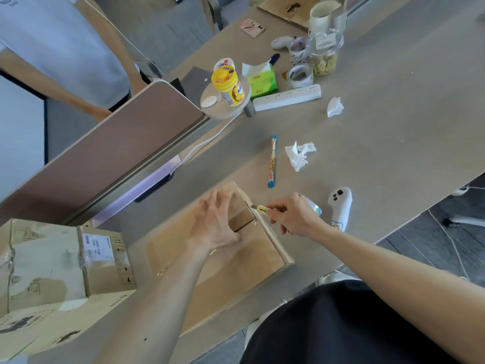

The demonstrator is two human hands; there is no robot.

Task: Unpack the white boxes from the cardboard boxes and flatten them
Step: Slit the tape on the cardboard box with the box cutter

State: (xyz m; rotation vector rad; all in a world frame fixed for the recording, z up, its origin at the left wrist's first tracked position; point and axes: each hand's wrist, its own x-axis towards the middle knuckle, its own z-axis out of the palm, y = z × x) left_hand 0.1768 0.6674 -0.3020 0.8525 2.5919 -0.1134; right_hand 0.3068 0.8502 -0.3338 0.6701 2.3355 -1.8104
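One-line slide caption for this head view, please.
Left hand steadies a taped cardboard box while the right hand holds a yellow utility knife at its far edge.

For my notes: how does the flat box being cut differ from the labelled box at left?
The flat box lies low; the labelled box is taller, with a white label. The left hand presses the flat box; no hand touches the labelled box. Both are taped cardboard.
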